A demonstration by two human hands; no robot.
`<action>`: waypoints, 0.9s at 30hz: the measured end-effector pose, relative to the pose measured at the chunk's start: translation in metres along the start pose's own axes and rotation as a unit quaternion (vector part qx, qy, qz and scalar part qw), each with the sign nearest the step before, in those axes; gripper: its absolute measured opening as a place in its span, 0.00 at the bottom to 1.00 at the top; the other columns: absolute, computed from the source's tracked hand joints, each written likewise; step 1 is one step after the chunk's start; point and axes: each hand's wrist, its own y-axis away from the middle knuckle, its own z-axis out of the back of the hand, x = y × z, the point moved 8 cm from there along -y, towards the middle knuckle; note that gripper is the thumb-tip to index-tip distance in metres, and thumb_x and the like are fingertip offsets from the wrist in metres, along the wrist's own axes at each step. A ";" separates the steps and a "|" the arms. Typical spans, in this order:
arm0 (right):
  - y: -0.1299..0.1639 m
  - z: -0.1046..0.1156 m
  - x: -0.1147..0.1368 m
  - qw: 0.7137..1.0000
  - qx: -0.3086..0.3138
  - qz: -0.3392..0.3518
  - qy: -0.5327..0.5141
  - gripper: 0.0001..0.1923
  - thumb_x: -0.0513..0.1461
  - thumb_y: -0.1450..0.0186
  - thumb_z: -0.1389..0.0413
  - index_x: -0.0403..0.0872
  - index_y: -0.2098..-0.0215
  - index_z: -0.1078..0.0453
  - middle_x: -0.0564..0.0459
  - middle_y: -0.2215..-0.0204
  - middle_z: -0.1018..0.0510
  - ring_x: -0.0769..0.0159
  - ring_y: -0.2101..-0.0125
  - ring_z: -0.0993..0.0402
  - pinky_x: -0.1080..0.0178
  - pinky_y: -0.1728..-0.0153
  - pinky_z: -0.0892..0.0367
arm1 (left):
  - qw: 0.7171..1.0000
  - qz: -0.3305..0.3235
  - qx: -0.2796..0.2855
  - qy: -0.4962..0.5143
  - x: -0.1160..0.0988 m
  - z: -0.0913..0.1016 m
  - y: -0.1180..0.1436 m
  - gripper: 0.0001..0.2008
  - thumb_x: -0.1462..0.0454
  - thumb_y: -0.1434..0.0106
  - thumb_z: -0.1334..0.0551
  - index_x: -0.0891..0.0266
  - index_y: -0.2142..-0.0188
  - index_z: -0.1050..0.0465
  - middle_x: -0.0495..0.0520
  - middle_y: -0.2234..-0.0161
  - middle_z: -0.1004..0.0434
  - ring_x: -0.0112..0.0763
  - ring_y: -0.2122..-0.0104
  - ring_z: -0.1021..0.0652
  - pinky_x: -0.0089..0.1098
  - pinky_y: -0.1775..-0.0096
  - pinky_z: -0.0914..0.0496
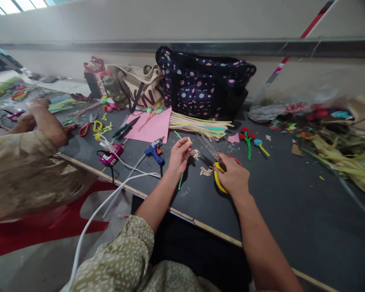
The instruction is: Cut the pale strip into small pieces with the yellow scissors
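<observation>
My right hand is closed round the yellow-and-red handles of a pair of scissors, whose blades point up and left above the table. Pinched between the fingertips of my left hand is a small pale strip. A green pipe cleaner passes behind that hand; I cannot tell whether it is gripped or lies on the table. Between my hands are small cut beige pieces, with another little pile beside my left fingers.
A blue glue gun, pliers and pink paper lie to the left. Behind are bundled pipe cleaners and a dotted bag. A white cable crosses the table edge. A co-worker's arm is at left.
</observation>
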 end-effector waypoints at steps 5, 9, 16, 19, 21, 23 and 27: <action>0.002 -0.001 0.007 0.999 0.002 0.043 -0.002 0.23 0.44 0.40 0.44 0.51 0.46 0.31 0.53 0.60 0.21 0.66 0.63 0.27 0.66 0.68 0.40 | 1.000 0.000 -0.007 0.017 -0.002 0.001 -0.001 0.16 0.67 0.54 0.27 0.61 0.65 0.25 0.44 0.72 0.24 0.15 0.78 0.28 0.20 0.73 0.32; 0.003 -0.002 0.012 0.998 0.010 0.056 0.001 0.23 0.44 0.40 0.44 0.51 0.46 0.30 0.53 0.60 0.21 0.66 0.64 0.27 0.66 0.69 0.41 | 1.000 0.002 -0.006 0.019 -0.003 0.001 -0.001 0.15 0.67 0.53 0.27 0.61 0.65 0.25 0.43 0.75 0.26 0.15 0.79 0.28 0.20 0.73 0.32; 0.002 -0.002 0.012 0.998 0.009 0.057 0.018 0.22 0.44 0.39 0.45 0.51 0.47 0.30 0.53 0.62 0.21 0.67 0.65 0.28 0.66 0.70 0.42 | 1.000 0.006 0.006 0.015 -0.002 -0.001 0.000 0.15 0.67 0.54 0.27 0.61 0.65 0.25 0.43 0.75 0.27 0.16 0.79 0.28 0.20 0.73 0.32; 0.002 -0.002 0.012 0.998 0.005 0.058 0.018 0.22 0.44 0.39 0.45 0.51 0.47 0.30 0.54 0.62 0.21 0.67 0.65 0.28 0.65 0.70 0.43 | 1.000 0.003 0.011 0.010 -0.002 -0.002 0.000 0.15 0.66 0.53 0.27 0.61 0.65 0.24 0.44 0.75 0.27 0.16 0.78 0.28 0.20 0.73 0.32; 0.003 -0.002 0.012 0.998 0.003 0.059 0.017 0.22 0.45 0.39 0.44 0.51 0.47 0.30 0.54 0.62 0.21 0.67 0.65 0.28 0.65 0.70 0.43 | 1.000 -0.002 0.017 0.003 -0.003 -0.003 0.000 0.14 0.66 0.53 0.27 0.61 0.65 0.24 0.45 0.75 0.26 0.16 0.78 0.28 0.21 0.73 0.31; 0.003 -0.002 0.012 0.998 0.002 0.059 0.019 0.22 0.45 0.39 0.44 0.51 0.47 0.30 0.54 0.62 0.21 0.67 0.65 0.28 0.65 0.70 0.43 | 1.000 -0.007 0.020 -0.007 -0.005 -0.004 0.001 0.14 0.64 0.53 0.28 0.61 0.65 0.23 0.46 0.74 0.26 0.17 0.78 0.28 0.21 0.72 0.31; 0.002 -0.002 0.011 0.998 0.001 0.057 0.027 0.22 0.45 0.39 0.45 0.51 0.47 0.30 0.55 0.62 0.21 0.68 0.66 0.29 0.65 0.70 0.43 | 1.000 -0.016 0.019 -0.017 -0.006 -0.003 0.001 0.14 0.63 0.52 0.27 0.62 0.64 0.23 0.46 0.74 0.26 0.18 0.77 0.28 0.22 0.72 0.30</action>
